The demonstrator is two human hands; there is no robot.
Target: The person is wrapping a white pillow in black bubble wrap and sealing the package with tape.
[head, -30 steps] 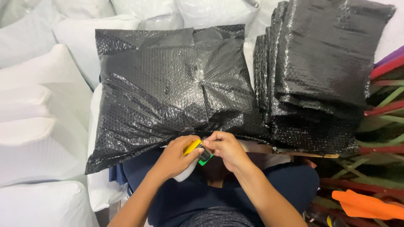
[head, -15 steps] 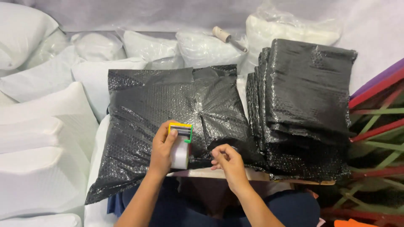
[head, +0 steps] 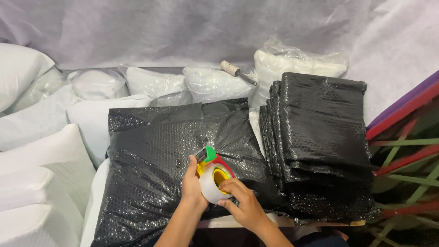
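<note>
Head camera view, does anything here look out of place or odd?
One thing: a wooden-handled tool lies loose on the clear-bagged white pillows at the back. Otherwise the stack of black bubble-wrap parcels stands tidy, and both hands hold the tape dispenser.

Both hands, left hand (head: 192, 185), right hand (head: 242, 203), gripping tape dispenser (head: 212, 176) on black bubble-wrap parcel (head: 151, 160), stacked parcels (head: 320, 137) beside

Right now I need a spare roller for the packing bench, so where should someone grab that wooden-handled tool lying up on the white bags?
Best to take the wooden-handled tool by its pale wooden handle, the thick rounded end pointing up-left. Come from above and the left: it lies tilted across the clear-wrapped white bags, the thin dark metal end pointing down-right toward the stack of black bubble-wrap packs, which crowds that side.
</note>
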